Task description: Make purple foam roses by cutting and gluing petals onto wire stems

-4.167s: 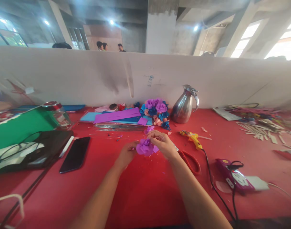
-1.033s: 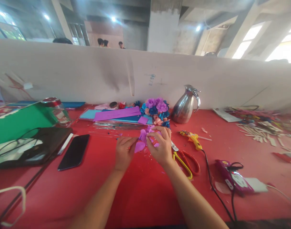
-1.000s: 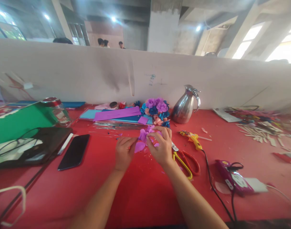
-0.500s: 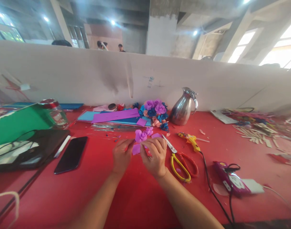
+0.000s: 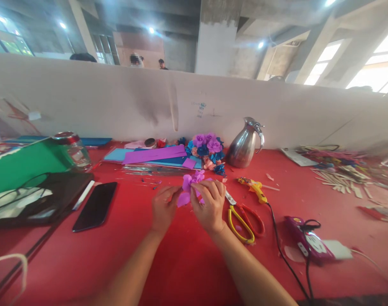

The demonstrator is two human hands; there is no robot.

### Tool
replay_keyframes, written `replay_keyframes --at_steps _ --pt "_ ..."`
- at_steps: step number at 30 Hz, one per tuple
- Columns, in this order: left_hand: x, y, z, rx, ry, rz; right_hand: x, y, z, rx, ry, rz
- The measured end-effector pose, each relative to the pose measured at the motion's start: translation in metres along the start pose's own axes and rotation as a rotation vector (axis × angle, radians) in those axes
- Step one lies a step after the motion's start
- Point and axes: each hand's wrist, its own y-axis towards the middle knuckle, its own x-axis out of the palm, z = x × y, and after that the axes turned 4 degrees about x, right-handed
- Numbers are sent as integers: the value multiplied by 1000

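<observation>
A purple paper flower is held up over the red table between my two hands. My left hand pinches its left side, and my right hand has thumb and fingers closed on its petals from the right. Another purple flower shows just behind my right fingers. Scissors with one yellow and one red handle lie right of my right hand, their blade tips hidden behind it. Beyond my hands sits a bunch of purple, blue and pink paper flowers.
Purple paper strips lie on blue sheets at the back. A metal jug stands by the partition. On the right are a yellow glue gun and a purple power strip with cables. A phone and a glass jar are at left.
My right hand has moved slightly right, its fingers now over the flower's petals. The flower looks turned, and the scissor tips are now covered by my hand.
</observation>
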Motion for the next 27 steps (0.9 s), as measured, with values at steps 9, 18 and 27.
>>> replay_keyframes --at_steps 9,18,27 --pt "2 1 9 -126 -27 -34 -4 0 -1 -62 -72 83" --pt "2 3 9 -242 -145 -25 -4 0 -4 -89 -49 60" --pt "2 3 9 -399 -254 14 -5 -2 -8 -39 44 -13"
